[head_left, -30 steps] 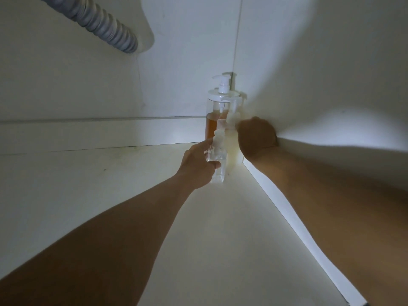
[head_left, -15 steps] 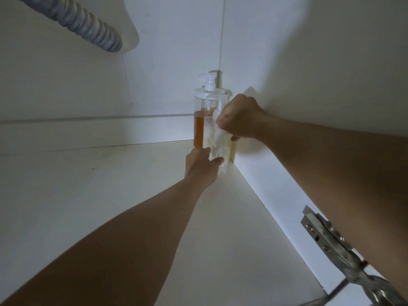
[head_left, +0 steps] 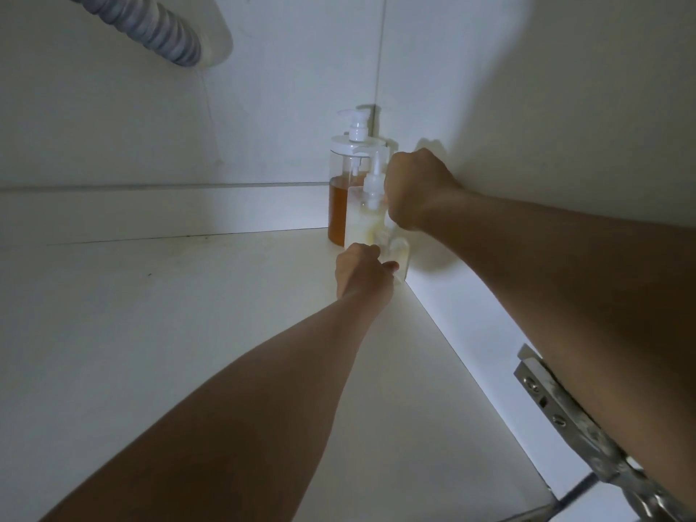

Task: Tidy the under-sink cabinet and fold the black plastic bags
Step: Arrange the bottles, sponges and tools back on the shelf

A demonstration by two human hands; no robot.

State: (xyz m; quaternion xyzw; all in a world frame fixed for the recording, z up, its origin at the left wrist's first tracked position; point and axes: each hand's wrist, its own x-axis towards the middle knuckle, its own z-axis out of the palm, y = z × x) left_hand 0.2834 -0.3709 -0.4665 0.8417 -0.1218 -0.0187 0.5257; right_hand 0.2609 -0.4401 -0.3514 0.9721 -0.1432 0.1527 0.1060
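Cabinet-tidying step: in the back right corner of the cabinet floor [head_left: 188, 333], right hand [head_left: 416, 192] gripped the pale pump bottle [head_left: 367, 216] beside the amber dispenser [head_left: 346, 182], left hand [head_left: 361, 271] pinched a small clear bottle [head_left: 399, 254]; next move likely called for seating both upright against the wall.

corrugated grey drain hose [head_left: 158, 30] ran through the back wall, upper left | metal door hinge [head_left: 565, 420] sat on the right side panel, lower right
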